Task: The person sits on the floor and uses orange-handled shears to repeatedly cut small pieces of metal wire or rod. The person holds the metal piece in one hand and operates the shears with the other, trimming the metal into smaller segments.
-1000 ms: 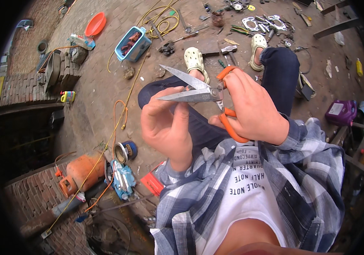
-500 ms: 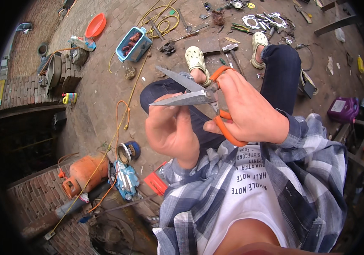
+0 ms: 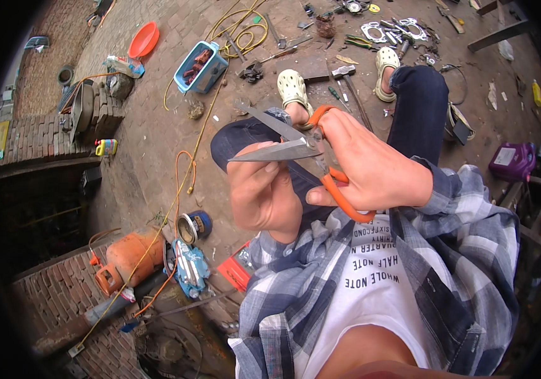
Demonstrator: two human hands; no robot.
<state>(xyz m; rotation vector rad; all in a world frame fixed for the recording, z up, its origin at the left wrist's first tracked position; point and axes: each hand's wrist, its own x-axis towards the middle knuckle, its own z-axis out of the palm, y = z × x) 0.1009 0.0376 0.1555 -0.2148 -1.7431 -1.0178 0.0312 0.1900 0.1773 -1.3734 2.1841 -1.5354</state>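
Observation:
My right hand grips a pair of scissors by its orange handles, fingers through the upper loop and thumb at the lower one. The grey blades stand apart and point left, above my knee. My left hand is closed just under the lower blade, palm up. Its curled fingertips lie against or right behind that blade near its middle. Whether they pinch the blade or some small thing is hidden.
Beyond my feet lie a hammer, pliers and metal gaskets. A blue basin, an orange bowl and a yellow hose are far left. An orange gas cylinder lies near left; a purple jug stands right.
My left hand has shifted right along the lower blade, toward the pivot. The scissors have moved slightly right and down, their blades still apart.

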